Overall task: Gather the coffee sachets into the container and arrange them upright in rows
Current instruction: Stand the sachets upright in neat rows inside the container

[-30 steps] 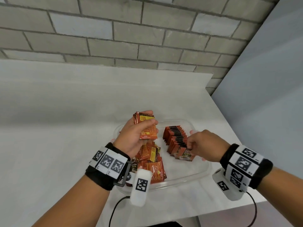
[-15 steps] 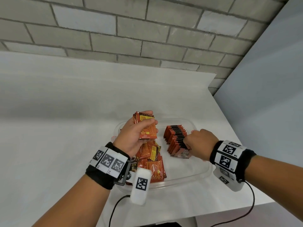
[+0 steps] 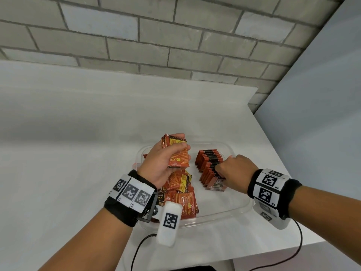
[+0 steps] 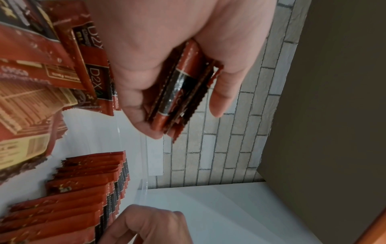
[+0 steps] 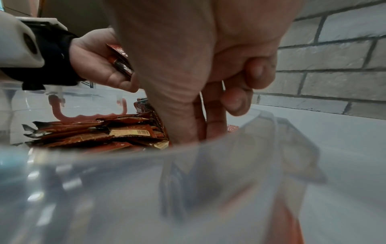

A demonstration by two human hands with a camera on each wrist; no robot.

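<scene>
L hand [image 3: 162, 163]: clamped on a stack [image 3: 176, 151] of sachets, thumb across the front, fingers behind; held above the tub's 10 o'clock part, w/ the pile straight below.
Stack: edge-on in L wrist view, several sachets pressed together betw. thumb and fingers; count unclear.
R hand [image 3: 233, 171]: knuckles up, fingers curled down onto the near end of the row [image 3: 210, 163]; at 3 o'clock from the L hand, well apart from it.
R grip: thumb and fingers reached down at the frontmost sachet [image 3: 215, 185], but can't tell if pinching or just pressing; contact hidden by the hand in head view and by the tub wall in R wrist view.
Row: upright sachets, running 12 to 6 o'clock in the tub's R half, leaning a bit; front one tilted, face showing.
Pile [image 3: 179, 194]: loose sachets lying flat, overlapped, in the tub's L half, at 9 o'clock from the row.
Tub [image 3: 230, 208]: clear, on white table [image 3: 58, 153]; near wall blurred in R wrist view.
Cut off: L edge of pile hidden behind L wrist band.
</scene>
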